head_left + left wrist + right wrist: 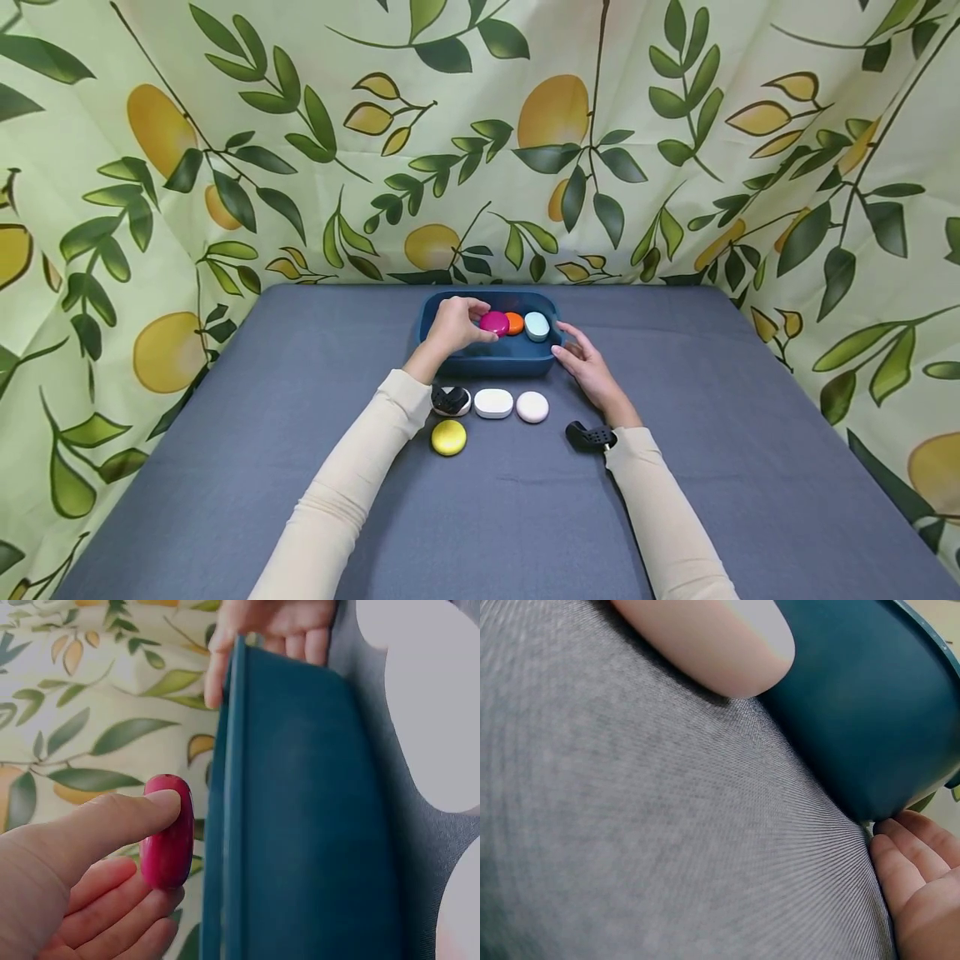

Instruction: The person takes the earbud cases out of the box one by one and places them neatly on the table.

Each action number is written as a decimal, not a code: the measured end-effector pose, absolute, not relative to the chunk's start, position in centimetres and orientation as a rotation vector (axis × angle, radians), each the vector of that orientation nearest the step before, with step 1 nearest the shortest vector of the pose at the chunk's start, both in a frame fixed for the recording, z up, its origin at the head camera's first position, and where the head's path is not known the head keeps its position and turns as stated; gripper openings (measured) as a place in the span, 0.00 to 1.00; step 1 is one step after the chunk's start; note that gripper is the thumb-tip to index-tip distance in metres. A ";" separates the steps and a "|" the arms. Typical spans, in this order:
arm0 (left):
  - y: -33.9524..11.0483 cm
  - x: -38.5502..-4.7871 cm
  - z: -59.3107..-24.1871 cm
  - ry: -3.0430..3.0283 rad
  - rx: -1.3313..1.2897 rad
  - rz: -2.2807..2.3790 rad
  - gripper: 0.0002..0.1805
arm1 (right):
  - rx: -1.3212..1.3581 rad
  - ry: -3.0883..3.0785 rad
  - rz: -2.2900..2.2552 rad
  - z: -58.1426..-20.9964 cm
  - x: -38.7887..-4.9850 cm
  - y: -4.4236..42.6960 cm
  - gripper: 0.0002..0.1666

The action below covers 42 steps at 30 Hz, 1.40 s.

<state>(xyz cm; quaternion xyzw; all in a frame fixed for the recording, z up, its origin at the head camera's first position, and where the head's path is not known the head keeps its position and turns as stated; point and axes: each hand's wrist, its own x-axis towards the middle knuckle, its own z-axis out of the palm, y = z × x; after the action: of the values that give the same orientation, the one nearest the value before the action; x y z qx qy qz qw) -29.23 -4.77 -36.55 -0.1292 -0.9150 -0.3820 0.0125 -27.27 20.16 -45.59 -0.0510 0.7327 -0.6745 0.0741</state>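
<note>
The left hand (456, 327) pinches a magenta rounded piece (495, 323) over the left half of a dark blue tray (498, 367). In the left wrist view, thumb and fingers of that hand (97, 870) hold the magenta piece (168, 832) above the tray's rim (234, 787). Inside the tray are an orange piece (514, 323) and a light blue one (536, 327). The right hand (588, 367) is at the tray's right end, its fingers extended. In the right wrist view its fingertips (889, 829) lie against the tray's lower edge.
In front of the tray a white oval piece (493, 404) and a pale round piece (532, 407) lie on the grey-blue cloth. Another white piece (463, 402) is partly covered by the left wrist's black strap. A yellow piece (448, 437) lies nearer. Patterned curtain hangs behind.
</note>
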 end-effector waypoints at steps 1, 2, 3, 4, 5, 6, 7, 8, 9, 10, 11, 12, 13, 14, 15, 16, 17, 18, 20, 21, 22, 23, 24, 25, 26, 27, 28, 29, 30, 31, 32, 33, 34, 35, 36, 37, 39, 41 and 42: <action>-4.8 -29.0 -36.5 -2.851 -0.414 -1.187 0.30 | -0.147 2.205 -2.023 -45.6 -27.2 20.2 0.34; -4.9 -28.7 -36.4 -2.850 -0.423 -1.190 0.30 | -0.151 2.211 -2.019 -45.6 -27.2 20.2 0.34; -4.9 -28.5 -36.3 -2.849 -0.433 -1.194 0.30 | -0.149 2.213 -2.020 -45.6 -27.2 20.2 0.34; -5.0 -28.2 -36.2 -2.847 -0.446 -1.198 0.30 | -0.150 2.212 -2.023 -45.6 -27.2 20.2 0.34; -5.1 -27.9 -36.0 -2.843 -0.460 -1.209 0.30 | -0.145 2.214 -2.024 -45.6 -27.2 20.2 0.34; -5.1 -27.7 -35.9 -2.839 -0.474 -1.219 0.30 | -0.149 2.212 -2.025 -45.6 -27.2 20.2 0.34; -5.2 -27.4 -35.8 -2.835 -0.490 -1.226 0.30 | -0.152 2.210 -2.026 -45.7 -27.2 20.2 0.34; -5.3 -27.1 -35.7 -2.830 -0.509 -1.240 0.30 | -0.156 2.206 -2.025 -45.7 -27.2 20.2 0.34; -5.4 -26.8 -35.6 -2.822 -0.532 -1.250 0.30 | -0.151 2.203 -2.025 -45.7 -27.3 20.3 0.33; -5.5 -26.5 -35.5 -2.817 -0.557 -1.253 0.30 | -0.153 2.199 -2.023 -45.7 -27.3 20.3 0.34; -5.6 -26.2 -35.4 -2.812 -0.578 -1.258 0.30 | -0.154 2.193 -2.021 -45.7 -27.3 20.3 0.34; -5.7 -25.9 -35.4 -2.808 -0.604 -1.248 0.30 | -0.154 2.187 -2.020 -45.7 -27.3 20.3 0.34; -5.7 -25.6 -35.4 -2.808 -0.627 -1.243 0.30 | -0.153 2.180 -2.022 -45.6 -27.3 20.3 0.34; -5.8 -25.3 -35.4 -2.810 -0.646 -1.237 0.30 | -0.152 2.174 -2.024 -45.5 -27.2 20.3 0.34; -5.8 -25.0 -35.5 -2.814 -0.660 -1.226 0.29 | -0.150 2.167 -2.026 -45.4 -27.2 20.3 0.34; -5.9 -24.7 -35.6 -2.823 -0.673 -1.216 0.29 | -0.150 2.160 -2.028 -45.2 -27.1 20.2 0.34; -6.0 -24.4 -35.7 -2.832 -0.683 -1.209 0.29 | -0.153 2.157 -2.029 -44.9 -26.9 20.2 0.34; -6.1 -24.2 -35.7 -2.840 -0.698 -1.203 0.29 | -0.156 2.157 -2.026 -44.6 -26.7 20.1 0.34; -6.2 -23.6 -35.9 -2.849 -0.724 -1.213 0.29 | -0.156 2.161 -2.017 -44.0 -26.3 19.9 0.34; -6.3 -23.3 -36.0 -2.852 -0.740 -1.211 0.29 | -0.155 2.165 -2.012 -43.8 -26.1 19.9 0.34; -6.4 -23.0 -36.0 -2.853 -0.755 -1.208 0.29 | -0.153 2.169 -2.006 -43.5 -25.9 19.8 0.34; -6.5 -22.7 -36.0 -2.853 -0.766 -1.202 0.29 | -0.150 2.172 -2.001 -43.3 -25.8 19.7 0.34; -6.5 -22.5 -36.1 -2.852 -0.779 -1.199 0.29 | -0.144 2.174 -1.997 -43.2 -25.7 19.7 0.34; -6.6 -22.2 -36.2 -2.855 -0.787 -1.190 0.29 | -0.139 2.174 -1.996 -43.2 -25.7 19.7 0.34; -6.7 -22.0 -36.3 -2.861 -0.794 -1.180 0.28 | -0.136 2.174 -1.996 -43.2 -25.6 19.7 0.34; -6.8 -21.7 -36.4 -2.872 -0.803 -1.164 0.28 | -0.134 2.173 -1.995 -43.1 -25.6 19.7 0.34; -6.9 -21.5 -36.6 -2.886 -0.809 -1.155 0.28 | -0.132 2.173 -1.993 -43.1 -25.6 19.7 0.34; -7.0 -21.2 -36.7 -2.903 -0.811 -1.153 0.29 | -0.132 2.174 -1.992 -43.1 -25.6 19.7 0.34; -7.0 -21.0 -36.9 -2.916 -0.819 -1.158 0.29 | -0.131 2.175 -1.991 -43.2 -25.6 19.7 0.34; -7.1 -20.8 -37.1 -2.924 -0.830 -1.151 0.29 | -0.131 2.176 -1.989 -43.2 -25.6 19.7 0.34; -7.1 -20.6 -37.2 -2.934 -0.837 -1.155 0.29 | -0.130 2.175 -1.990 -43.2 -25.7 19.7 0.34; -7.2 -20.4 -37.4 -2.943 -0.841 -1.157 0.29 | -0.131 2.174 -1.989 -43.2 -25.7 19.7 0.34; -7.2 -20.3 -37.6 -2.952 -0.842 -1.167 0.29 | -0.131 2.173 -1.989 -43.2 -25.7 19.7 0.34; -7.2 -20.1 -37.8 -2.959 -0.845 -1.174 0.28 | -0.134 2.171 -1.989 -43.3 -25.7 19.7 0.34; -7.2 -20.0 -38.0 -2.962 -0.853 -1.175 0.28 | -0.134 2.170 -1.990 -43.3 -25.7 19.7 0.34; -7.2 -19.9 -38.2 -2.968 -0.855 -1.172 0.28 | -0.135 2.168 -1.990 -43.3 -25.7 19.7 0.34; -7.1 -19.6 -38.5 -2.990 -0.842 -1.184 0.28 | -0.135 2.170 -1.987 -43.3 -25.8 19.8 0.34; -7.1 -19.3 -38.8 -3.006 -0.848 -1.194 0.28 | -0.134 2.175 -1.987 -43.4 -25.8 19.8 0.34; -7.0 -19.2 -38.9 -3.013 -0.854 -1.192 0.28 | -0.132 2.177 -1.986 -43.4 -25.9 19.8 0.34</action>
<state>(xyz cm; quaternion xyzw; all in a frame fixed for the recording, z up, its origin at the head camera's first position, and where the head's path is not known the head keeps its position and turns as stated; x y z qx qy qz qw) -19.19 -7.03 -38.92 -0.2534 -0.8942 -0.3540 -0.1043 -25.85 19.78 -43.36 -0.0445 0.7346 -0.6703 0.0955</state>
